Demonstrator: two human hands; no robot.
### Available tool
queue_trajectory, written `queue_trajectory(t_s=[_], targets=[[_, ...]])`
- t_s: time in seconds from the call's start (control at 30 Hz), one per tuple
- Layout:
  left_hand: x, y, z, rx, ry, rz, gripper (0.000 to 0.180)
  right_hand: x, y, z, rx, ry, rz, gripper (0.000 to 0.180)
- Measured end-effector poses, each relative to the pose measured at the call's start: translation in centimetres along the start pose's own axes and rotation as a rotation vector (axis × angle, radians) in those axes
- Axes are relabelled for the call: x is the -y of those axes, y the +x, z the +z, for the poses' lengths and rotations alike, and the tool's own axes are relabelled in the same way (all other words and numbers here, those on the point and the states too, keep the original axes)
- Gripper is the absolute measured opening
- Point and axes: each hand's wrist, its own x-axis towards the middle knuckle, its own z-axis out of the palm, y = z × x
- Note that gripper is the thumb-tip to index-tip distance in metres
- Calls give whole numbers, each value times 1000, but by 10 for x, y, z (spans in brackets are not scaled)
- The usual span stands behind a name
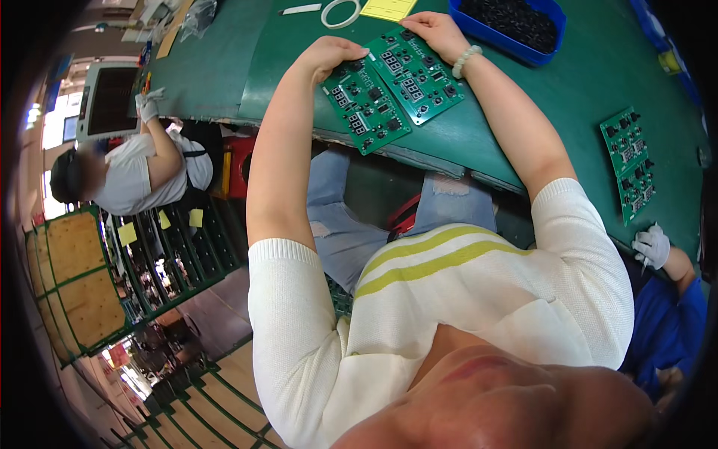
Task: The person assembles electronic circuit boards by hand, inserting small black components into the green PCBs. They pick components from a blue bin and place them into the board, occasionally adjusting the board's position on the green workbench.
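Two green circuit boards lie side by side near the front edge of the green table, a narrow slanting gap between them. Each carries digit displays and black components. My left hand (329,57) is closed at the far left corner of the left circuit board (380,120), thumb along its top edge. At the far edge of the right circuit board (426,110), my right hand (437,34) pinches the corner with thumb and fingers. The undersides of the boards and some fingertips are hidden.
Beyond my right hand stands a blue bin (508,48) of small black parts. A yellow paper (387,7), a white tape roll (341,13) and a white pen (300,9) lie farther back. More boards (627,161) rest at right, near a co-worker's gloved hand (651,246). Another person (161,168) works at left.
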Motion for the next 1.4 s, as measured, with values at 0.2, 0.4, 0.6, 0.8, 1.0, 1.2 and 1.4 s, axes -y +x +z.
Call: queue_trajectory(t_s=[0.2, 0.4, 0.6, 0.8, 1.0, 1.2, 1.4], targets=[[-3, -3, 2, -49, 25, -80, 17, 0, 1, -1, 39, 63, 19, 24], [3, 0, 2, -66, 27, -67, 17, 3, 0, -1, 45, 103, 45, 20], [10, 6, 0, -56, 22, -36, 21, 22, -6, 7, 25, 145, 87, 12], [9, 1, 3, -71, 40, -56, 22, 22, -6, 5, 15, 163, 94, 13], [9, 1, 2, -62, 39, -12, 24, 22, -7, 6, -2, 76, 86, 16], [5, 0, 13, -160, 130, 31, 19, 22, -8, 4, 5, 56, 41, 14], [-10, -31, 19, -240, 82, 89, 16, 7, -1, -8, 89, 201, 109, 28]])
